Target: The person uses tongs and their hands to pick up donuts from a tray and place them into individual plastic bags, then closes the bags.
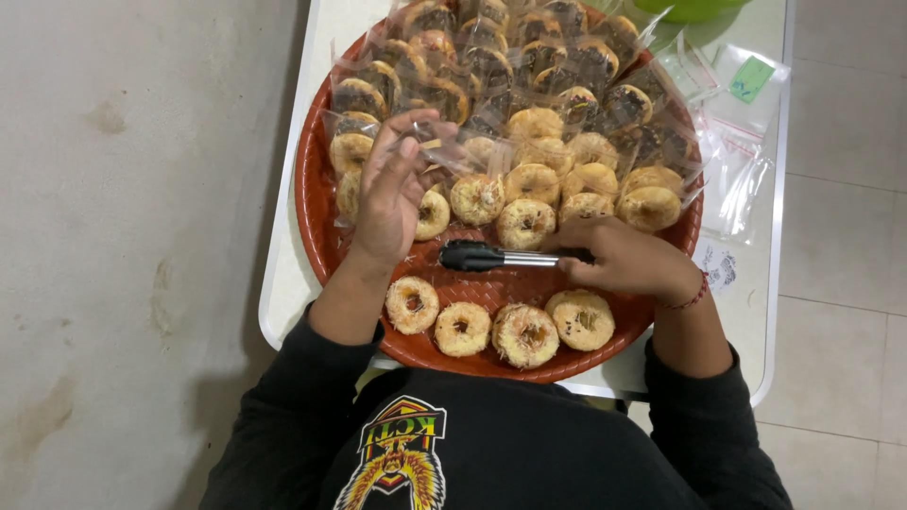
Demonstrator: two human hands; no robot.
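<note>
A big round red tray (314,215) lies on a small white table and carries many donuts. My right hand (628,260) grips metal tongs with black tips (482,256), held level and pointing left over the tray's middle. My left hand (392,189) rests over the tray's left side, its fingers on a clear plastic bag (444,151) among wrapped donuts. Several bare donuts (525,335) sit in a row at the tray's near edge. Others (525,223) lie in the middle. Bagged donuts (491,66) fill the far half.
Loose clear plastic bags (737,175) lie on the white table (283,302) right of the tray. A green bowl's edge (690,9) shows at the top. A grey tiled floor surrounds the table on both sides.
</note>
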